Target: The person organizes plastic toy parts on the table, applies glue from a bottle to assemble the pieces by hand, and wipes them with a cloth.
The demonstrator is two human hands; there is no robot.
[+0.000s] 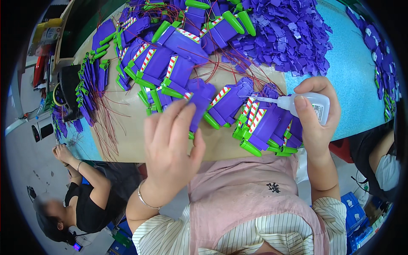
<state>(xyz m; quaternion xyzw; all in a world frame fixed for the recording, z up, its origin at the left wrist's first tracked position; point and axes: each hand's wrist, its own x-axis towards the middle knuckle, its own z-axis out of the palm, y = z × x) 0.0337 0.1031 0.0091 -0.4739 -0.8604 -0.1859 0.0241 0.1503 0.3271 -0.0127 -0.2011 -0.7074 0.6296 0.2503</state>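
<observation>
My left hand [172,138] pinches a flat purple plastic wing piece [201,98] between thumb and fingers, above the table in front of me. A white squeeze bottle with a fine nozzle [324,106] is gripped in my right hand [316,123]. Its thin tip points left, over a purple wing [226,102] with a red-and-white striped edge. Below the bottle lies an overlapping stack of striped purple wings [267,123] with green ends. More such wings [180,66] are spread beyond my left hand.
A big heap of small purple plastic parts [293,38] covers the far right of the brown mat. Thin red wires [110,127] trail across the mat. More purple-and-green pieces [89,85] stand in a row at left. A co-worker [91,187] sits at left; another person's arm [380,155] shows at right.
</observation>
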